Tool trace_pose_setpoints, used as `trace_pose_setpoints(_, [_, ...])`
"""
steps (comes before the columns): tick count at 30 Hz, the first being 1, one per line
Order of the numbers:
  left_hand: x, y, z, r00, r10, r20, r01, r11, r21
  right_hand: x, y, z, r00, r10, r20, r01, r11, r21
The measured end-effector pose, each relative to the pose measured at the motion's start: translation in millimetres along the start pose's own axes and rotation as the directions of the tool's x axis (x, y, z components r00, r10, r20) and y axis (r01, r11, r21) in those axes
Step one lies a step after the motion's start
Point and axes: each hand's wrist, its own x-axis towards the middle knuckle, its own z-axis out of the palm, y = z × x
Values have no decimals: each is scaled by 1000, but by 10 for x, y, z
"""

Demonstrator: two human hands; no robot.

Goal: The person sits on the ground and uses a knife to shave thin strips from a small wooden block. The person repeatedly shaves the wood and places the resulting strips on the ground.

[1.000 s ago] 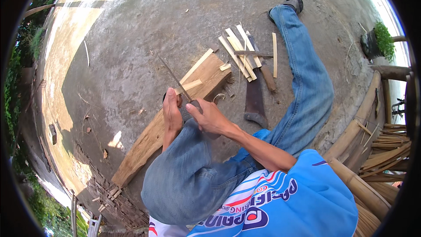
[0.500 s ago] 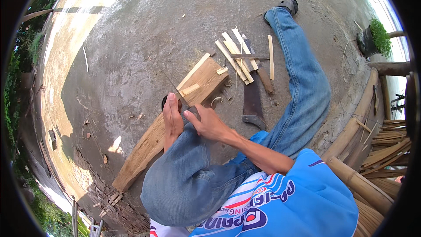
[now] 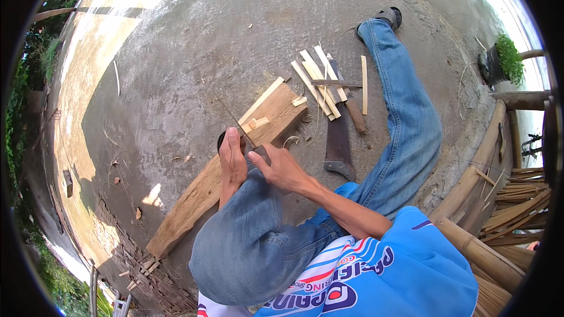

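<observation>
My right hand is closed round the dark handle of a long thin blade, seen nearly edge-on; whether it is a knife or a saw I cannot tell. The blade slants up and left across a thick wooden plank lying on the ground. My left hand is closed beside the blade, over the plank's left edge, its thumb up and its other fingers mostly hidden. A pale wooden strip runs along that edge toward it. Just right of the blade, a short pale piece lies on the plank.
Several pale strips lie beyond the plank among a broad dark blade and a tool with a wooden handle. My bent knee is close below my hands. A bamboo frame and a potted plant stand at the right.
The view has shifted slightly, so the ground things sit a little lower. The short piece beside the blade looks slightly displaced. Both hands keep nearly the same place and grip.
</observation>
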Motion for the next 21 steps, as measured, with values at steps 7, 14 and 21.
trace_pose_setpoints(7, [-52, -17, -14, 999, -12, -32, 12, 1000, -11, 50, 121, 52, 994, -100, -32, 99, 994, -38])
trace_pose_setpoints(14, [-48, -46, -85, 1000, -7, -29, 9, 997, 80, 130, 212, -14, 999, -33, -19, 32, 997, -71])
trace_pose_setpoints(21, [1, -89, -70, 994, 90, -55, -79, 981, 179, 231, 646, -54, 998, 51, 44, -54, 997, 59])
